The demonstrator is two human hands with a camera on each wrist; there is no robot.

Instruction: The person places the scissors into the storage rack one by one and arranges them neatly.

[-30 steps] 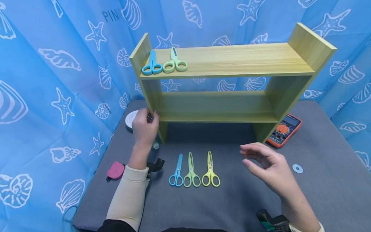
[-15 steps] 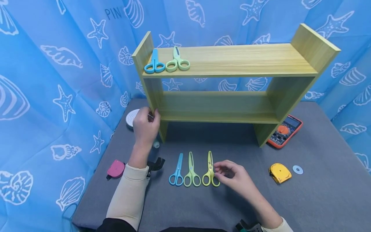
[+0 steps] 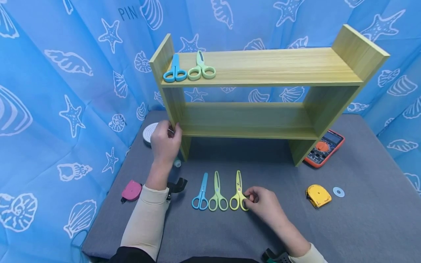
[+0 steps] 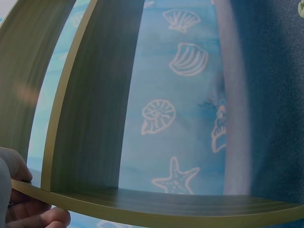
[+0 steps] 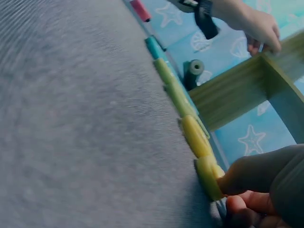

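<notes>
My left hand (image 3: 166, 144) grips the front edge of the left side panel of the wooden shelf (image 3: 250, 137). In the left wrist view the thumb lies on one side of the panel, the curled fingers on the other. My right hand (image 3: 264, 204) pinches the right handle ring of the yellow scissors (image 3: 238, 188), which lie flat on the table. Left of them lie green scissors (image 3: 216, 191) and blue scissors (image 3: 202, 191), points towards the shelf. On the top board, at its left end, lie another blue pair of scissors (image 3: 175, 69) and another green pair (image 3: 200, 65).
A pink tape measure (image 3: 132, 190) lies at the left. A white round perforated object (image 3: 150, 133) is behind my left hand. At the right are a yellow tape measure (image 3: 318, 195), a pale blue ring (image 3: 338, 192) and an orange multimeter (image 3: 323, 148) beside the shelf.
My right hand has come left and down from over the yellow tape measure, uncovering it, and has closed on the yellow scissors' handle. The left hand stays on the shelf panel.
</notes>
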